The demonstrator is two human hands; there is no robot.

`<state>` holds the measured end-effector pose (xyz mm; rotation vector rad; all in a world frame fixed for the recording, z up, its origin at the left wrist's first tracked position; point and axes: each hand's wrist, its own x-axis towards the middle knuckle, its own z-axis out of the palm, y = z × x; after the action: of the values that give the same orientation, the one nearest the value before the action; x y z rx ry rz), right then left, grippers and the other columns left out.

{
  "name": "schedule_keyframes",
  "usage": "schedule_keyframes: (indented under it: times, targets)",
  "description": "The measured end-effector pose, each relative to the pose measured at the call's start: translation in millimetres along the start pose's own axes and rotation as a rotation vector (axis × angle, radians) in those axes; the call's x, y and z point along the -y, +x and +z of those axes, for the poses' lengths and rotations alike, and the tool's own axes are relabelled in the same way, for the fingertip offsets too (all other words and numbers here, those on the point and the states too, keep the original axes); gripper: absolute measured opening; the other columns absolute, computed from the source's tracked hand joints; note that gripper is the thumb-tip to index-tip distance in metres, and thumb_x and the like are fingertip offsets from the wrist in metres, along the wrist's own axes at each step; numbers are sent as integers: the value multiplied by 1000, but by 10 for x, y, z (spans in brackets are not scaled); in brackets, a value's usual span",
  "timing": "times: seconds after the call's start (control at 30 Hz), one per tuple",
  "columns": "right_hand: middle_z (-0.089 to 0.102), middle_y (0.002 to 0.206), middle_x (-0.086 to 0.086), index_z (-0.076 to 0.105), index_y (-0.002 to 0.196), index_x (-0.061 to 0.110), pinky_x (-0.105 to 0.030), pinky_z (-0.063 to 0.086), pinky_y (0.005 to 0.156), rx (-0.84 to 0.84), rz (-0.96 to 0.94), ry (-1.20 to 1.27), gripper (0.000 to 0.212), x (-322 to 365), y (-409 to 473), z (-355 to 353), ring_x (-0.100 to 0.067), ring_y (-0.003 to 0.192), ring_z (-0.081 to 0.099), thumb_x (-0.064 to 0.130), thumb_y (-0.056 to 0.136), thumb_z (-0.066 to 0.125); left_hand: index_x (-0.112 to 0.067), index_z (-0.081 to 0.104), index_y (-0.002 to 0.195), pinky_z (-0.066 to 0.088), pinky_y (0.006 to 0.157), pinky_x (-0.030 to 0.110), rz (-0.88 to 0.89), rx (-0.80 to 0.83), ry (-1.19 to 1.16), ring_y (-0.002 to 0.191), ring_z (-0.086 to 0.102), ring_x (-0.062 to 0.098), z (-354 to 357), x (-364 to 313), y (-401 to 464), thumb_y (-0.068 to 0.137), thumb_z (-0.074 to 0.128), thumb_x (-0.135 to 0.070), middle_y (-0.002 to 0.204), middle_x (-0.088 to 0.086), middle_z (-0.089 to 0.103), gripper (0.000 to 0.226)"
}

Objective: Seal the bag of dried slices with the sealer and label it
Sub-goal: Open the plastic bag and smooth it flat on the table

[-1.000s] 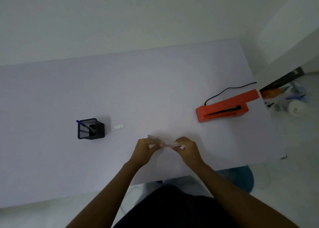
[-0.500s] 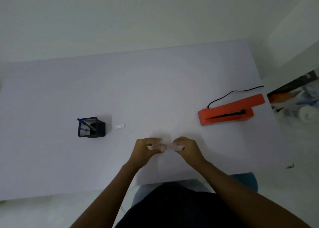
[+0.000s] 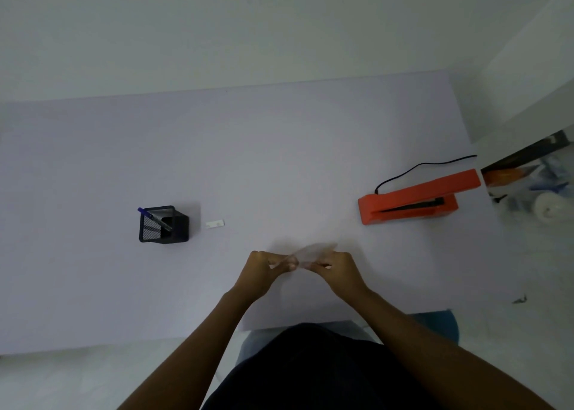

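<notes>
A small clear plastic bag (image 3: 312,252) is held just above the near middle of the white table (image 3: 248,148). My left hand (image 3: 264,268) pinches its left end and my right hand (image 3: 337,268) pinches its right end. The bag's contents are too blurred to make out. The orange sealer (image 3: 413,200) lies to the right, its jaw raised and a black cord (image 3: 422,167) running from it off the table's right edge. A small white label (image 3: 215,223) lies flat to the left of my hands.
A black mesh pen holder (image 3: 163,224) with a blue pen (image 3: 154,218) stands at the left, beside the label. Clutter sits on the floor past the table's right edge (image 3: 540,192). My dark-clothed lap lies below the table's near edge.
Both hands have lifted the bag slightly and its top now fans up away from me between them. The view has shifted a little; the other objects stay put.
</notes>
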<state>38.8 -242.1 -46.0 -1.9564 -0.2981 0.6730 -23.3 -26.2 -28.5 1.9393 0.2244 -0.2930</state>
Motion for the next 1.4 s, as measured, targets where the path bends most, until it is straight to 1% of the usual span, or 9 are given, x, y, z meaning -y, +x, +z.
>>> schedule_keyframes:
  times: [0.2,0.43,0.67,0.87,0.93,1.07,1.17,1.27,1.4]
  targets:
    - [77,107,0,78,109,10,-19,55,86,37,82,149,25,-15,25,-13,-8,99,73,16,85,79,-17,79,103,58,84,28,-26,27,-72,89,74,9,6,120,27,87,73,-25,99,-6,78,19]
    - [79,82,1,82,92,11,-23,56,65,71,248,185,10,-69,99,10,-10,75,74,16,84,79,-10,81,89,60,75,30,-237,34,-185,77,74,18,43,221,92,83,77,-12,84,1,79,8]
    - [79,76,-4,81,87,10,-26,56,60,147,390,149,12,-154,189,-32,-15,73,76,21,86,78,0,77,85,60,63,29,-448,24,-263,72,75,25,-11,351,74,88,73,-10,78,15,77,11]
    - [78,79,-11,80,88,6,-28,60,63,123,504,113,18,-174,327,79,-27,75,76,22,81,82,-24,77,72,49,55,20,-415,-73,201,59,65,4,9,369,135,83,76,-41,64,-11,71,20]
    - [78,81,-15,80,88,2,-29,62,63,117,525,78,24,-182,373,118,-27,74,76,24,79,84,-22,72,68,47,52,22,-423,-101,321,55,61,7,35,342,152,82,73,-49,60,-9,66,31]
    - [74,67,-9,77,72,3,-28,61,58,100,559,52,23,-164,426,159,-19,60,73,24,75,87,-12,59,84,47,66,29,-363,-233,472,77,54,18,117,312,160,79,79,-35,84,1,59,31]
    - [74,66,-10,72,63,12,-28,59,56,85,575,55,24,-169,433,163,-22,63,75,25,74,88,-9,61,96,50,75,34,-172,-286,590,89,56,24,156,230,139,83,77,-18,97,8,61,23]
    - [76,72,-14,76,72,10,-32,63,62,84,591,45,22,-171,441,173,-27,69,77,29,75,87,-5,69,95,56,68,41,63,-125,738,86,62,30,313,114,91,78,80,-11,95,13,66,21]
    - [74,66,-10,74,71,4,-31,63,60,126,554,-103,33,-147,458,158,-20,59,74,35,79,83,-7,68,91,58,67,40,18,97,838,87,63,31,536,59,0,78,79,-21,91,13,65,22]
